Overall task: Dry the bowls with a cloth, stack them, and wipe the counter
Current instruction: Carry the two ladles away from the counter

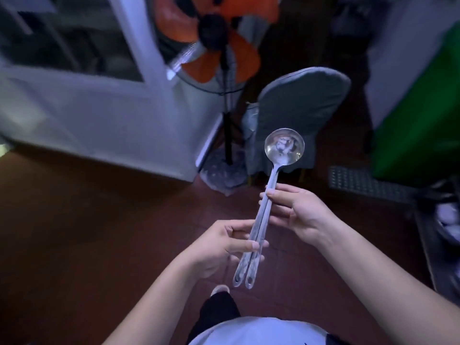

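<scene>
Two long steel ladles (263,210) lie together, handles side by side, bowls (284,145) nested at the far end and pointing away from me. My left hand (224,245) pinches the handles near their lower ends. My right hand (296,212) grips the handles higher up, fingers wrapped over them. I stand over a red tiled floor. No bowls, cloth or counter appear in view.
A standing fan with orange blades (224,53) rises ahead on a black pole. A grey covered chair (298,108) stands behind the ladles. A white door frame (99,108) is at left, a green bin (420,125) and a floor grate (361,183) at right.
</scene>
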